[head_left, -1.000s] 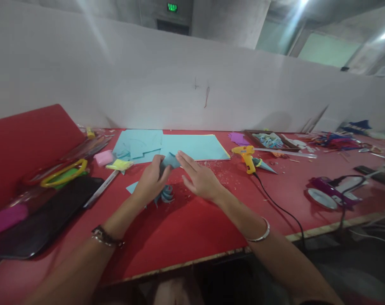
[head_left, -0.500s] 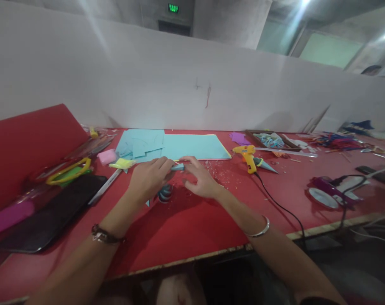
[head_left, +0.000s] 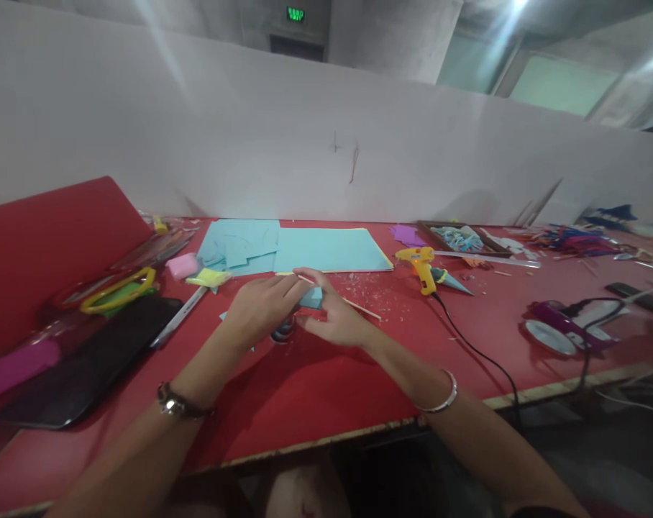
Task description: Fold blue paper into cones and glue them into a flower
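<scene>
Both my hands meet over the red table (head_left: 316, 403) around a small piece of light blue paper (head_left: 311, 296) and a thin wooden stick (head_left: 359, 308). My left hand (head_left: 259, 306) has its fingers pinched on the paper and the stick's left end. My right hand (head_left: 334, 316) curls around the paper from the right, thumb and fingers closed on it. The stick pokes out to the right past my right hand. A small rolled blue and dark paper coil (head_left: 283, 329) sits on the table just under my left hand.
Light blue paper sheets (head_left: 326, 248) lie behind my hands. A yellow glue gun (head_left: 421, 265) with a black cord rests to the right. Yellow-handled scissors (head_left: 116, 288), a black tablet (head_left: 83, 367) and a pink eraser (head_left: 182, 266) lie left. A tray of scraps (head_left: 459, 237) stands far right.
My hands went from pressing a folded blue paper to rolling it small around a thin stick. The stick now shows sticking out to the right.
</scene>
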A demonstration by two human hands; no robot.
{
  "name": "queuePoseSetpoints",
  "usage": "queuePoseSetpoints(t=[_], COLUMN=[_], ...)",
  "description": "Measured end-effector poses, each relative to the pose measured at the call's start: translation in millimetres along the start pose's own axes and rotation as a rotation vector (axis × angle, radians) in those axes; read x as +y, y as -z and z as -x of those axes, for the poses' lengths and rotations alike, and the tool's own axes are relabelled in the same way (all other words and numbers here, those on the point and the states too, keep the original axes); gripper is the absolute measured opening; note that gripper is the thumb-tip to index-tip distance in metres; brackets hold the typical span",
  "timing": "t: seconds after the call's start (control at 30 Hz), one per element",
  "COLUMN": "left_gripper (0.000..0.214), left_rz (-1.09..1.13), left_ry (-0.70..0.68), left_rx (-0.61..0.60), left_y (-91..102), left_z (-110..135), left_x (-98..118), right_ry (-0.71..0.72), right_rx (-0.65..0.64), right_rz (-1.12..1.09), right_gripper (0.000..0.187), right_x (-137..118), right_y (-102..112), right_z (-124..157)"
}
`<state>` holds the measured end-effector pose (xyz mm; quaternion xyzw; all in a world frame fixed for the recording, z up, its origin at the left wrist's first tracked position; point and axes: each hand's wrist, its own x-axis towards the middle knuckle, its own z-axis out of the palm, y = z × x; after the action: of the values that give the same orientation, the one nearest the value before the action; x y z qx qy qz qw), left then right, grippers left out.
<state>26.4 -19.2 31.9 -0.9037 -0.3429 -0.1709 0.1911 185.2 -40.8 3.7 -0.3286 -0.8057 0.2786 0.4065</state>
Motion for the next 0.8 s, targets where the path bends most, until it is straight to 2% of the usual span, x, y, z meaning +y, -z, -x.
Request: queuePoseSetpoints(t=[0.1,0.27,0.4,0.5,0.57,0.67,0.73,0.8], left_gripper=[0.018,0.024,0.025,0.029,0.031,0.027,0.024,0.027], left_rz=[0.015,0.012,0.028,0.04,0.076,0.092,0.056,0.016], left_ry=[-0.012,0.004,-0.029,-0.005,0.074,0.315,0.477,0.582], left_rx=[-0.011,-0.009,-0.075,-0.13,-0.185,-0.26,-0.309,-0.33], left_y=[-1.1,1.8,0.9,-1.7,0.0,9.8,17.3,20.0], left_z=[0,1,1,1,3,9,16,22], left_x=[0,-1,-1,-8,-19,-41,-56,-66], right_ry=[-0.075,-0.055,-0.098,-0.088,-0.063,-0.057,-0.066,-0.071], right_rx=[-0.001,-0.011,-0.053,0.04,0.119,0.217,0.259,0.275], right_rz=[-0.098,-0.168,-0.222,-0.179,-0.111,0.026,0.108,0.163], right_gripper=[0.056,0.058,0.05,0.038,0.03,0.018,0.015,0.015], right_x=[-2,-5,-4,1,5,12,15,18], right_y=[-2,0,1,-1,-2,1,4,7], right_z=[-1,-1,-1,-3,-4,-5,-6,-6])
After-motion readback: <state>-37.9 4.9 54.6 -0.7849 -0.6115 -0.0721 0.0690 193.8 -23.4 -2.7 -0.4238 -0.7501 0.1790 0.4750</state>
